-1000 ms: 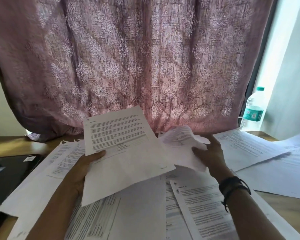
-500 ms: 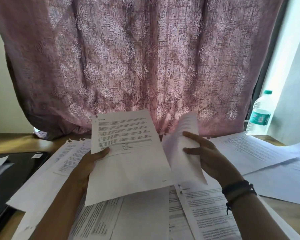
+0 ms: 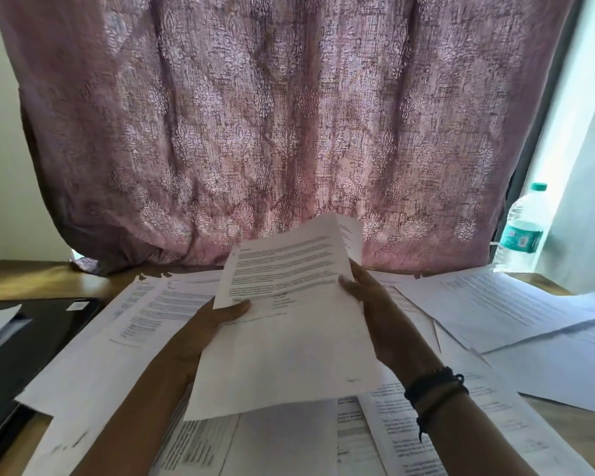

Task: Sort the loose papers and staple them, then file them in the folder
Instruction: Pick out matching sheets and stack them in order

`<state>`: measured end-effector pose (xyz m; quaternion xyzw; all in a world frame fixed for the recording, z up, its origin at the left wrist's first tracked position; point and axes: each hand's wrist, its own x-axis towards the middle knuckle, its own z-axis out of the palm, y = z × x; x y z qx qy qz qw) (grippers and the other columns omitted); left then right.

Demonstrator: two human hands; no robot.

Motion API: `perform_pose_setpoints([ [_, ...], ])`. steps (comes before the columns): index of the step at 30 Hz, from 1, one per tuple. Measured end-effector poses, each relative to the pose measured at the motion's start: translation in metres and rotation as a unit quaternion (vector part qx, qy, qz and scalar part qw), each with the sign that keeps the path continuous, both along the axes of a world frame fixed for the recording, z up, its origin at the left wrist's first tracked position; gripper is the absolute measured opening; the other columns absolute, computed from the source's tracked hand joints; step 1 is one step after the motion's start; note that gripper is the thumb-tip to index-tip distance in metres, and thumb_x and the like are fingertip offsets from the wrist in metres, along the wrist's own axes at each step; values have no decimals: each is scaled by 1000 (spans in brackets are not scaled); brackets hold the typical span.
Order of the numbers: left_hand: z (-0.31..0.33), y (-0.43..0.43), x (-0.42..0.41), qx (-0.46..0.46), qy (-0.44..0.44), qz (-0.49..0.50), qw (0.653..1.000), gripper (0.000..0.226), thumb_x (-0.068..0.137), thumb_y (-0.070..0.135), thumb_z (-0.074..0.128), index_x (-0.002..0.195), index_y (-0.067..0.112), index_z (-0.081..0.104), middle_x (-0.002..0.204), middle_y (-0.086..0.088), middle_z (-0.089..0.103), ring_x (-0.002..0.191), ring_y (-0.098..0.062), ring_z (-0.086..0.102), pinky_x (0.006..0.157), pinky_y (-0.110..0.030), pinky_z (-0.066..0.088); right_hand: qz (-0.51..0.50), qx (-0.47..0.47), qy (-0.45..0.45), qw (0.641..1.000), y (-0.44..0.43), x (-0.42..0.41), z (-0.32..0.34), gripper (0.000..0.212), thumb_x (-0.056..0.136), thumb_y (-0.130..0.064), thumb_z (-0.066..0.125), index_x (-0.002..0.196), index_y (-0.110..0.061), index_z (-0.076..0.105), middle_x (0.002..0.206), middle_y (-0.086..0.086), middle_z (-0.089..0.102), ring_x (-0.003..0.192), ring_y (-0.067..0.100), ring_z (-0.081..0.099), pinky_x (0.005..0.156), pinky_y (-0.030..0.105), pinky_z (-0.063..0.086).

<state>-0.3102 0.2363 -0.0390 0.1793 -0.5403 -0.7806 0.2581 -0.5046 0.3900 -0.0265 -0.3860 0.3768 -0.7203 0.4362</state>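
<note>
In the head view both hands hold a stack [image 3: 289, 345] of sheets up above the table [image 3: 31, 276]. The left hand [image 3: 217, 321] pinches the stack's left edge, with the thumb on the front and the fingers hidden behind. The right hand [image 3: 375, 304] grips the right edge in the same way. More loose papers [image 3: 495, 304] lie under the stack and on both sides of it. A black flat thing [image 3: 31, 338] lies far left of the stack; I cannot tell if it is the folder. A bottle [image 3: 522, 231] stands far right of it. No stapler is visible. The top sheet sits skewed on the one below, and another corner shows behind. If the person staples now, the set would probably come out crooked, or a sheet could slip out and fall back among the papers. Half a second ago the right hand held one separate sheet to the right of the stack; now this sheet has joined the stack and both hands close on it.
</note>
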Motion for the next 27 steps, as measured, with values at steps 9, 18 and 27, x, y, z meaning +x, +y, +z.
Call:
perform_pose_setpoints([
  [9,-1,10,-5,36,-43,-46,997,28,88,13,57,112,5,69,115,-19,68,91,-30,71,69,-35,59,-41,-42,-47,997,-3,-10,-2,80,78,11,59,142,-33,42,128,9,64,107,35,66,75,43,60],
  [18,11,8,-4,-55,75,152,984,28,87,8,61,115,12,64,106,-8,73,90,-23,72,63,-29,59,-147,73,155,974,3,-12,2,43,83,-8,72,123,-9,57,104,7,74,91,21,72,72,35,59],
  [27,12,6,-5,-217,118,178,953,29,82,13,62,107,26,63,104,9,73,96,-12,69,69,-24,58,-385,-26,372,844,-14,-10,-18,29,92,-14,63,118,-12,50,108,-4,65,95,5,66,72,22,58],
])
